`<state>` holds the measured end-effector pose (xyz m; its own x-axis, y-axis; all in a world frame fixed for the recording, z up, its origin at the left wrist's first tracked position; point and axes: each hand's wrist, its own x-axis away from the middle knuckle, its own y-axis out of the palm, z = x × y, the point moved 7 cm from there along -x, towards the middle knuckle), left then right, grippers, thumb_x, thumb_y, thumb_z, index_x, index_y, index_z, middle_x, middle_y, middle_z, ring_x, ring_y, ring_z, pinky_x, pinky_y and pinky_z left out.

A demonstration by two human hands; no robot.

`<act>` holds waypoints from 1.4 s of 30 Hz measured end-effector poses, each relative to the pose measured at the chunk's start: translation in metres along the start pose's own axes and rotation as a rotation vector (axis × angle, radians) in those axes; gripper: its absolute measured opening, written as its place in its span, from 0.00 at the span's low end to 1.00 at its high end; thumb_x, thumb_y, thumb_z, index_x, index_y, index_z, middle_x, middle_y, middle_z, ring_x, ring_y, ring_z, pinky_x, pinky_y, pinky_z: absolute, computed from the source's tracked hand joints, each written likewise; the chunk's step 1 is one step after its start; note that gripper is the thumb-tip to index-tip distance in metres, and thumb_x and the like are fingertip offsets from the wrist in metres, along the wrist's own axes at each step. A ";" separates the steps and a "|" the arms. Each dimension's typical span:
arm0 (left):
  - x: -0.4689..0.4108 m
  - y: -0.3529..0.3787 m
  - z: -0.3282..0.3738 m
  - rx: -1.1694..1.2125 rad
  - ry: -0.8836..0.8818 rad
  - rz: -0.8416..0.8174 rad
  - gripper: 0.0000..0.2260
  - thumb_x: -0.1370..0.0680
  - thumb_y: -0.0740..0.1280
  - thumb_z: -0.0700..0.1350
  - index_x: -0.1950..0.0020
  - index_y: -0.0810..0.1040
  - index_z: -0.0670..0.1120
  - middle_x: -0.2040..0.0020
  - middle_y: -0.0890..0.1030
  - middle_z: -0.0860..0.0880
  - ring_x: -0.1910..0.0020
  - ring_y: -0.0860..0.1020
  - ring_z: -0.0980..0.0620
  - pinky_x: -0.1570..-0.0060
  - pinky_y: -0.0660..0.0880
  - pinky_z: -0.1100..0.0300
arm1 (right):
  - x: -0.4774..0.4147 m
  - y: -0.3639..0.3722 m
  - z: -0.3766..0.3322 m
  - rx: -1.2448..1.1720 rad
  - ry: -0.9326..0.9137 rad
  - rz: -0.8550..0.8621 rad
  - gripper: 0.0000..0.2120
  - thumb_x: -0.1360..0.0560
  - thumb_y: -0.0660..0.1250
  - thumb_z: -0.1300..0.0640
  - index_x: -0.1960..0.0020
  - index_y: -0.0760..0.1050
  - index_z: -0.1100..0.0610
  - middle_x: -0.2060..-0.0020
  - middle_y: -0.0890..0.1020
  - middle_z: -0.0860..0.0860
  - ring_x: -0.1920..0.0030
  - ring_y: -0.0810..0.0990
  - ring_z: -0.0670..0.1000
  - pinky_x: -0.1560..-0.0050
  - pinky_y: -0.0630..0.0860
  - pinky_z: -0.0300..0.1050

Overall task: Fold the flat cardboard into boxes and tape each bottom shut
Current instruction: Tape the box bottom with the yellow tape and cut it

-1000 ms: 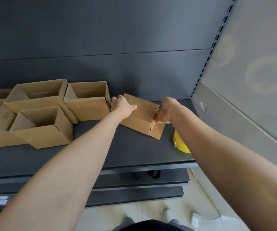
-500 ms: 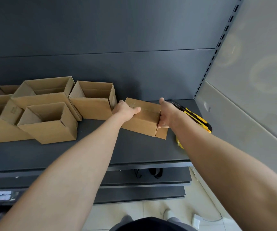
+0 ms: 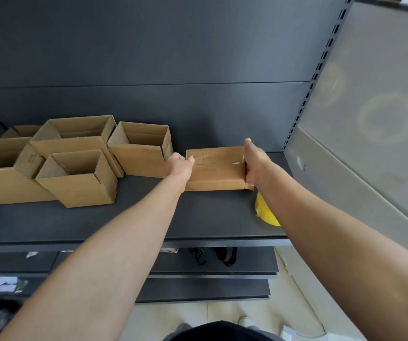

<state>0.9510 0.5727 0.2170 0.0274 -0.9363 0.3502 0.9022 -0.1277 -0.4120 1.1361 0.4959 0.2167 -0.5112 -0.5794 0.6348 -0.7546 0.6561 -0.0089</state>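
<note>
From my end: open boxes (image 3: 75, 178) are bunched at the left of the shelf (image 3: 198, 217). The left hand (image 3: 179, 166) curls over one end of the taped box (image 3: 216, 168), and the right hand (image 3: 255, 163) grips the other. It was skewed a second ago and now sits square, seam up, so I reckon it's done. A yellow tape roll (image 3: 264, 212) peeks out under the right arm.
</note>
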 end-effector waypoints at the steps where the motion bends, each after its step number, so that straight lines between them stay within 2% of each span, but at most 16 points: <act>1: 0.003 0.000 -0.001 0.022 0.001 0.006 0.06 0.20 0.63 0.45 0.52 0.69 0.44 0.61 0.71 0.50 0.58 0.71 0.51 0.56 0.69 0.58 | 0.000 -0.005 -0.003 0.001 -0.027 0.020 0.26 0.24 0.56 0.36 0.33 0.68 0.52 0.39 0.75 0.50 0.41 0.74 0.54 0.37 0.71 0.50; 4: 0.011 -0.003 0.001 0.123 0.020 0.011 0.07 0.19 0.60 0.47 0.54 0.70 0.45 0.62 0.70 0.51 0.63 0.69 0.53 0.58 0.68 0.59 | 0.004 -0.019 -0.012 -0.005 -0.084 0.070 0.21 0.22 0.57 0.40 0.40 0.70 0.55 0.54 0.74 0.50 0.54 0.73 0.50 0.50 0.71 0.43; 7: 0.018 -0.005 0.007 0.298 0.014 0.003 0.15 0.20 0.59 0.56 0.60 0.69 0.47 0.62 0.71 0.52 0.60 0.72 0.51 0.55 0.72 0.57 | 0.007 -0.025 -0.010 -0.029 -0.097 0.077 0.26 0.22 0.57 0.38 0.32 0.67 0.55 0.47 0.71 0.50 0.48 0.70 0.52 0.49 0.67 0.45; 9: 0.026 -0.008 0.012 0.323 0.015 -0.002 0.14 0.22 0.63 0.58 0.59 0.70 0.48 0.60 0.73 0.52 0.60 0.72 0.54 0.57 0.71 0.60 | 0.009 -0.030 -0.006 -0.058 -0.079 0.085 0.29 0.23 0.57 0.37 0.30 0.65 0.55 0.45 0.70 0.50 0.46 0.68 0.53 0.47 0.67 0.46; 13: 0.033 -0.009 0.009 0.236 0.053 -0.058 0.14 0.21 0.65 0.40 0.35 0.75 0.44 0.37 0.76 0.48 0.38 0.73 0.49 0.37 0.69 0.56 | 0.010 -0.033 0.000 -0.067 -0.063 0.063 0.31 0.24 0.57 0.36 0.29 0.65 0.55 0.44 0.71 0.50 0.44 0.70 0.54 0.44 0.68 0.49; 17: 0.045 -0.012 -0.003 0.169 0.066 -0.061 0.18 0.23 0.60 0.29 0.39 0.78 0.44 0.42 0.80 0.48 0.42 0.75 0.50 0.40 0.69 0.59 | 0.011 -0.029 0.006 -0.097 -0.055 0.017 0.33 0.26 0.60 0.34 0.30 0.65 0.55 0.45 0.71 0.50 0.46 0.71 0.54 0.48 0.71 0.50; 21: 0.051 -0.018 -0.024 0.342 -0.061 -0.048 0.08 0.22 0.64 0.44 0.46 0.79 0.43 0.49 0.82 0.46 0.46 0.79 0.47 0.44 0.77 0.51 | 0.014 -0.024 0.011 -0.065 -0.028 -0.011 0.37 0.29 0.61 0.32 0.30 0.63 0.55 0.47 0.71 0.51 0.47 0.71 0.56 0.46 0.72 0.54; 23: 0.053 -0.018 -0.033 0.377 -0.116 -0.071 0.20 0.24 0.65 0.59 0.44 0.77 0.43 0.51 0.82 0.46 0.49 0.80 0.47 0.46 0.77 0.49 | 0.011 -0.022 0.018 -0.026 -0.020 -0.014 0.35 0.29 0.64 0.35 0.30 0.65 0.55 0.45 0.73 0.52 0.47 0.73 0.56 0.42 0.73 0.55; 25: 0.054 -0.019 -0.040 0.361 -0.136 -0.096 0.35 0.31 0.63 0.71 0.37 0.74 0.45 0.44 0.80 0.46 0.45 0.78 0.46 0.42 0.75 0.45 | 0.007 -0.019 0.028 -0.020 -0.022 -0.026 0.28 0.27 0.67 0.44 0.31 0.67 0.55 0.44 0.75 0.52 0.48 0.74 0.56 0.43 0.73 0.55; 28: 0.056 -0.018 -0.049 0.278 -0.173 -0.106 0.48 0.37 0.61 0.77 0.27 0.64 0.47 0.32 0.72 0.45 0.36 0.73 0.42 0.40 0.73 0.43 | 0.007 -0.012 0.041 0.047 -0.005 -0.061 0.23 0.26 0.66 0.50 0.34 0.69 0.56 0.50 0.75 0.51 0.47 0.75 0.56 0.48 0.71 0.54; 32: 0.057 -0.027 -0.059 0.267 -0.297 0.039 0.43 0.31 0.63 0.72 0.24 0.58 0.48 0.29 0.68 0.42 0.34 0.71 0.38 0.40 0.71 0.43 | 0.010 -0.006 0.040 0.156 0.020 -0.082 0.22 0.29 0.66 0.39 0.47 0.72 0.57 0.53 0.79 0.54 0.50 0.79 0.57 0.50 0.72 0.54; 34: 0.056 -0.030 -0.062 0.277 -0.346 0.063 0.35 0.26 0.64 0.65 0.26 0.62 0.46 0.31 0.70 0.42 0.37 0.73 0.37 0.42 0.72 0.44 | 0.009 -0.008 0.035 0.184 0.005 -0.080 0.18 0.28 0.68 0.43 0.51 0.73 0.57 0.55 0.80 0.54 0.52 0.79 0.55 0.54 0.73 0.50; 36: 0.055 -0.033 -0.061 0.328 -0.347 0.096 0.22 0.23 0.66 0.54 0.34 0.68 0.45 0.35 0.72 0.42 0.41 0.75 0.38 0.44 0.75 0.46 | 0.008 -0.006 0.028 0.185 -0.061 -0.075 0.18 0.28 0.71 0.52 0.42 0.73 0.58 0.49 0.80 0.54 0.51 0.79 0.55 0.56 0.76 0.48; 38: 0.055 -0.032 -0.057 0.384 -0.327 0.114 0.14 0.24 0.67 0.47 0.41 0.70 0.45 0.38 0.74 0.42 0.43 0.75 0.39 0.46 0.77 0.44 | 0.008 -0.001 0.019 0.218 -0.183 -0.078 0.28 0.29 0.71 0.58 0.31 0.69 0.54 0.43 0.78 0.51 0.46 0.79 0.55 0.47 0.79 0.51; 40: 0.054 -0.032 -0.051 0.416 -0.299 0.108 0.16 0.24 0.67 0.44 0.38 0.70 0.43 0.40 0.73 0.43 0.41 0.74 0.39 0.45 0.78 0.45 | 0.008 0.007 0.014 0.260 -0.251 -0.133 0.32 0.30 0.72 0.59 0.29 0.66 0.51 0.40 0.77 0.49 0.44 0.79 0.55 0.43 0.78 0.53; 42: 0.055 -0.035 -0.048 0.439 -0.280 0.102 0.19 0.24 0.66 0.42 0.35 0.69 0.42 0.41 0.71 0.43 0.40 0.73 0.40 0.45 0.77 0.49 | 0.007 0.012 0.012 0.315 -0.269 -0.164 0.28 0.30 0.74 0.56 0.32 0.71 0.53 0.43 0.80 0.51 0.45 0.80 0.55 0.44 0.79 0.54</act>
<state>0.9002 0.5105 0.2107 0.1839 -0.8059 0.5627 0.9827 0.1643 -0.0858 1.1182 0.4940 0.2119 -0.4321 -0.7959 0.4242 -0.9017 0.3899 -0.1869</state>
